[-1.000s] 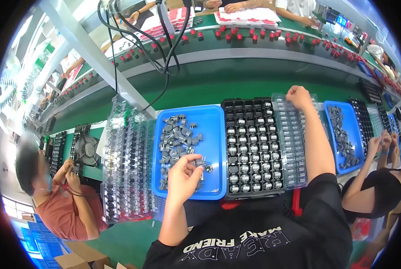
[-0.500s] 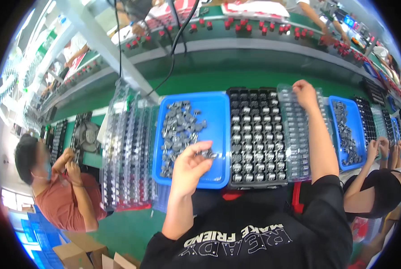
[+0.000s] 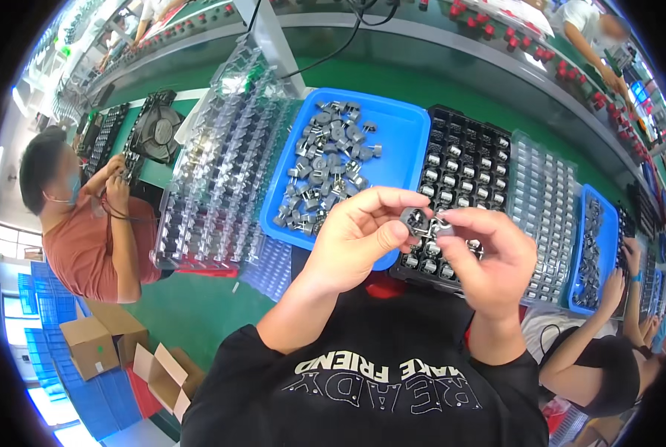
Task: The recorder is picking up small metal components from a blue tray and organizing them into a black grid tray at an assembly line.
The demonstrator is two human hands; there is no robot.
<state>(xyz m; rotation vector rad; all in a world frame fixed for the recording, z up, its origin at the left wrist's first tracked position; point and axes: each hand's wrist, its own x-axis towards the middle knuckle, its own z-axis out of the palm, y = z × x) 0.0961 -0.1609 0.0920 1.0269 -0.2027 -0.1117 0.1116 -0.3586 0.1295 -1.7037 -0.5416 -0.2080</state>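
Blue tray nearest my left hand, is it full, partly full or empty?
Partly full: loose grey parts lie across the left side of the blue tray, while bare blue bottom shows along its right side.

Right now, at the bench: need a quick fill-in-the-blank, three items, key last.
The left hand pinches a round part between index finger and ____.
Just ahead of that hand, loose grey parts lie in a tray coloured ____.
The black tray stands to that tray's ____.

Missing words: thumb; blue; right.
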